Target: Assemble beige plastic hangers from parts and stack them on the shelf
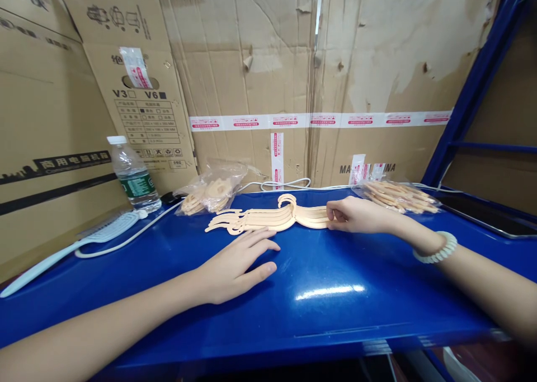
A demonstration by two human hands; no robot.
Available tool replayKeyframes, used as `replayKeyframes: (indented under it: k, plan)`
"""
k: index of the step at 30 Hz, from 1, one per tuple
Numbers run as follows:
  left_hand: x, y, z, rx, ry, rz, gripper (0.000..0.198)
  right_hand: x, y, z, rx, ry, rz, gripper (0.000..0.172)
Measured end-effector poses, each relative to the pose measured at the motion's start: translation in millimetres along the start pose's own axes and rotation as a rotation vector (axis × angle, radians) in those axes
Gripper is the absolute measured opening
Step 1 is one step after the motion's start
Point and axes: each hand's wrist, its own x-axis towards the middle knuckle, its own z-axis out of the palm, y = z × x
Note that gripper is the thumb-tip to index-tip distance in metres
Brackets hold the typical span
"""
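Cardboard sheets [260,63] wall the far side of a glossy blue worktop [327,315], and a flat stack of cream plastic hangers [268,220] lies at its far middle. The left hand [235,264] rests palm down just near of the stack's left half, fingers spread and holding nothing, while the right hand [356,214] has its fingers curled onto the stack's right end, though a firm grip cannot be told. A water bottle [134,175] and a pale comb [84,242] sit far left, with bagged cream parts [212,192] just beside the stack.
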Motion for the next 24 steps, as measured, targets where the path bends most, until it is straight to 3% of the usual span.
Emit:
replayKeyframes:
  k: [24]
  plan:
    - [-4.3,3.6,0.3,0.013,0.032,0.04,0.037,-5.6,-0.6,-6.6,0.033,-0.074,-0.014,0.016]
